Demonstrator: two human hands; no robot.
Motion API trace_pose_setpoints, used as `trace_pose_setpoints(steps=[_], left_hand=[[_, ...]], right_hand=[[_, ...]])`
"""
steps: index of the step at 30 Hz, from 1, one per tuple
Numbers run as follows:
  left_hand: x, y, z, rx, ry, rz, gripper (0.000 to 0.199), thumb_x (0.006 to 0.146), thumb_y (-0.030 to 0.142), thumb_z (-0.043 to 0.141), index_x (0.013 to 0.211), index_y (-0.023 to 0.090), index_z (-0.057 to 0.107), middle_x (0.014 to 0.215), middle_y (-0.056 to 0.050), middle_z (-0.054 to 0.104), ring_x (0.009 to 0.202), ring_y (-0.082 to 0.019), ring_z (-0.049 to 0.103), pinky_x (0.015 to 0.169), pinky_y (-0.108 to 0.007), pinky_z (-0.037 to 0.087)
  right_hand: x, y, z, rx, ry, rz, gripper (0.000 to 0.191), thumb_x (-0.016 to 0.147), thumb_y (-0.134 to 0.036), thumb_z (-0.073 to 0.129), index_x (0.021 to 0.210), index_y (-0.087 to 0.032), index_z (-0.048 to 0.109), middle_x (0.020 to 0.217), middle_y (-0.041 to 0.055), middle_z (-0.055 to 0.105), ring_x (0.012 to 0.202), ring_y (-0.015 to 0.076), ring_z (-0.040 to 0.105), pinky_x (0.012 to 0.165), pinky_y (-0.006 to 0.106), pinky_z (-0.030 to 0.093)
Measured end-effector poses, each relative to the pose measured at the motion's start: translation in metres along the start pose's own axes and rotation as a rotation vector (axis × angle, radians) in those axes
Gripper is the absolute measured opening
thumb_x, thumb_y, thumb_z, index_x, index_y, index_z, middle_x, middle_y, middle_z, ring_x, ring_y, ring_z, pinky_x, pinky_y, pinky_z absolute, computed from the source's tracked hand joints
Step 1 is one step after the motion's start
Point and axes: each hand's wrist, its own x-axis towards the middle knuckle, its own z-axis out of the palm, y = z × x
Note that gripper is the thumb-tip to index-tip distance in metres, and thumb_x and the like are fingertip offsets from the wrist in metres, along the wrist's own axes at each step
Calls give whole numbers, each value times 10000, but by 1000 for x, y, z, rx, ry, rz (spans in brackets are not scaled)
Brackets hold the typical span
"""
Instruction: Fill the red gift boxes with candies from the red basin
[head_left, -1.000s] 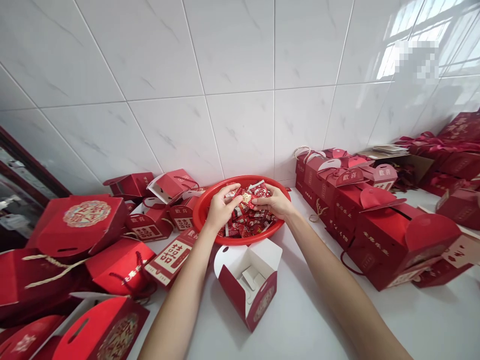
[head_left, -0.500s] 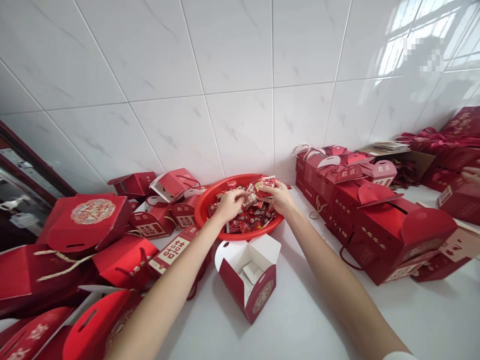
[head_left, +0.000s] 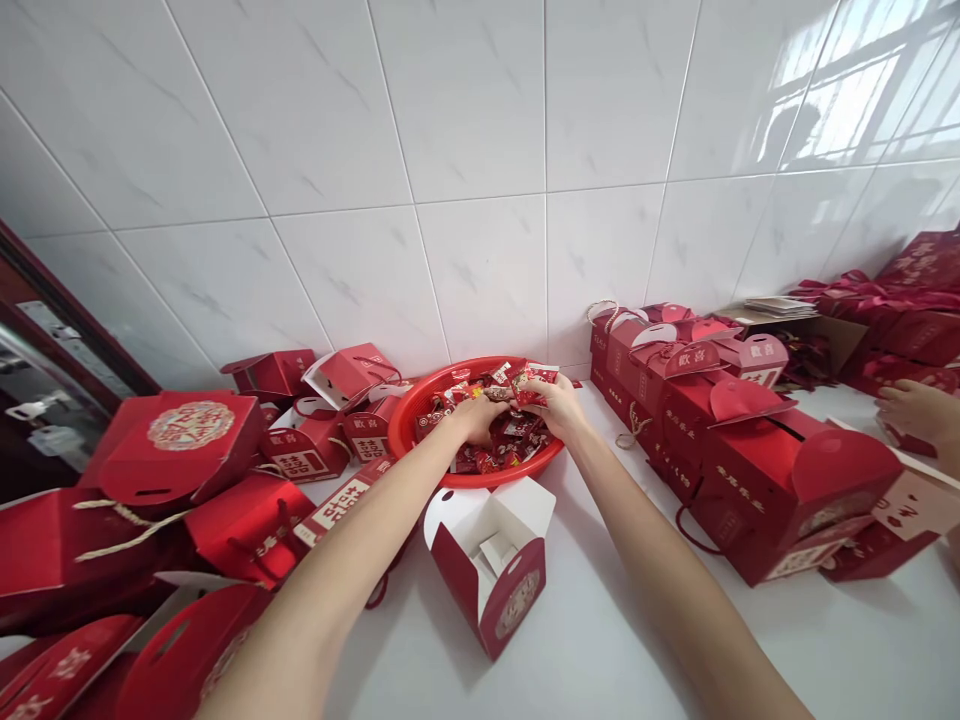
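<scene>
A red plastic basin [head_left: 403, 440] by the wall holds many small sweets [head_left: 517, 430] in red wrappers. My left hand [head_left: 480, 416] is down in it, fingers curled together among the sweets; what they hold, if anything, is hidden. At the basin's right side, my right hand [head_left: 559, 402] is closed around wrapped sweets [head_left: 529, 376], mostly red. In front of the basin, an open red gift box [head_left: 487, 570] with a white inside stands on the white table. Its flaps are up and no sweets show in it.
Red gift boxes [head_left: 199, 430] crowd the left side, some with rope handles. A row of closed red boxes [head_left: 750, 470] runs along the right. Another person's hand [head_left: 919, 410] is at the far right, near more boxes. White wall tiles [head_left: 480, 290] rise behind.
My left hand has moved slightly right and lower, deeper among the sweets. My right hand stays at the basin's right side with wrapped sweets. The other person's hand has come further into view.
</scene>
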Motion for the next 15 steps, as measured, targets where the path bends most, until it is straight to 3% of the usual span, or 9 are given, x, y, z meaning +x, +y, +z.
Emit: trace_pose_setpoints(steps=[4,10,15], left_hand=[[1,4,-1,111,8,-47,925,544,295,896,1408,293,568,1478,-145,534,1328,-400,504,1041,-449,457],[10,5,3,186,-25,-111,459,545,363,903,959,197,797,1223,-201,700,1224,-447,557,1055,-553,393],[15,1,13,178,17,-125,297,603,286,848,883,201,799,1092,-195,753,1210,-451,573,1086,-609,262]], right_hand=[[0,0,0,14,-10,1,260,535,-124,720,732,-200,567,635,-27,664,607,157,664,580,280,587],[-2,-1,0,24,-14,-3,290,533,-129,709,769,-206,559,635,-32,655,588,165,670,533,270,571],[0,1,1,29,-14,4,303,535,-125,710,775,-210,547,648,-32,658,615,171,679,529,266,574]])
